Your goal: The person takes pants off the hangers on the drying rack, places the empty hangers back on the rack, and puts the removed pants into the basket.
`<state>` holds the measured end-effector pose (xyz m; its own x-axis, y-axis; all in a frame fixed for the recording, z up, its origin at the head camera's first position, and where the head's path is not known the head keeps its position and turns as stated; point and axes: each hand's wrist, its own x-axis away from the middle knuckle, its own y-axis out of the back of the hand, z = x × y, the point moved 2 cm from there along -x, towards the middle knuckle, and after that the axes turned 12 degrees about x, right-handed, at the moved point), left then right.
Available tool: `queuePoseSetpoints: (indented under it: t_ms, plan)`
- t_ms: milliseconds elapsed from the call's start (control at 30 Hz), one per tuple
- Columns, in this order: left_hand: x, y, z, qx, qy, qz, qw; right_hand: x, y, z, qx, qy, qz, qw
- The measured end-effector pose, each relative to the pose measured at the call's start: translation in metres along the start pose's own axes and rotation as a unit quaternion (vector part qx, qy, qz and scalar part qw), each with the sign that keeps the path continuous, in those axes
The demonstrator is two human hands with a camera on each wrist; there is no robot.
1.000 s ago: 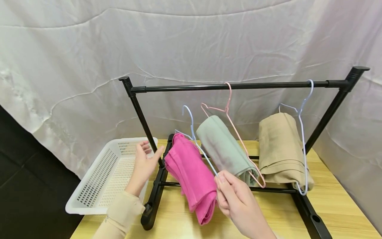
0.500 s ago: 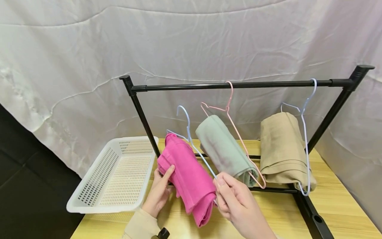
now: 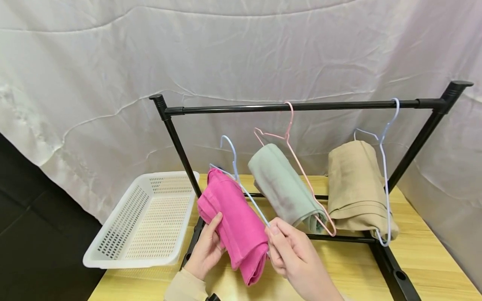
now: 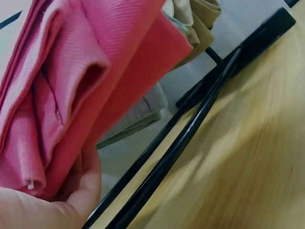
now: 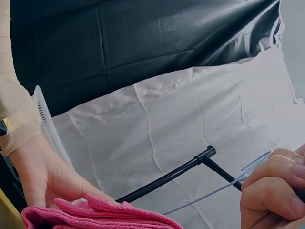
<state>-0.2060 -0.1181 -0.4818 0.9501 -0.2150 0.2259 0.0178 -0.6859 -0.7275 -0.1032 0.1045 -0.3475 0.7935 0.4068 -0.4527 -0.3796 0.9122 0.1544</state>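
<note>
A folded pink garment (image 3: 237, 221) hangs over a light blue hanger (image 3: 235, 161), tilted in front of the rack's left half. My left hand (image 3: 206, 251) grips the garment's left side, thumb on top and fingers beneath. In the left wrist view, the thumb and fingers of that hand (image 4: 78, 202) are against the lower edge of the pink cloth (image 4: 128, 62). My right hand (image 3: 295, 255) pinches the hanger's near right corner. Its curled fingers (image 5: 269, 195) also show in the right wrist view. The hook stands free, below the rack's bar (image 3: 233, 109).
A pink hanger (image 3: 299, 161) with a rolled-looking green garment (image 3: 284, 188) hangs mid-bar. Farther right, a blue hanger (image 3: 384, 167) bears a folded beige garment (image 3: 355, 188). A white perforated basket (image 3: 116, 264) stands left on the wooden table (image 3: 433, 246). A pale curtain (image 3: 241, 54) hangs behind.
My left hand has come from over the basket to the right and taken hold of the pink garment. The garment and its hanger have shifted slightly left; my right hand keeps its pinch.
</note>
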Motion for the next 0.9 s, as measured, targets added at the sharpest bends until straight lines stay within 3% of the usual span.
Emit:
queuePoseSetpoints:
  t_ms: [233,467,900]
  plan:
    - [-0.001,-0.003,0.004,0.045,0.028,0.02,0.9984,0.0,-0.001,-0.002,0.001,-0.001,-0.002,1.0]
    - [-0.002,-0.002,0.008,0.089,0.034,0.001,0.9954,0.001,-0.002,-0.004,0.007,-0.001,-0.003,1.0]
    - [-0.004,0.002,0.005,0.059,0.026,-0.015,0.9978,0.001,-0.005,-0.013,-0.024,0.002,0.002,0.9997]
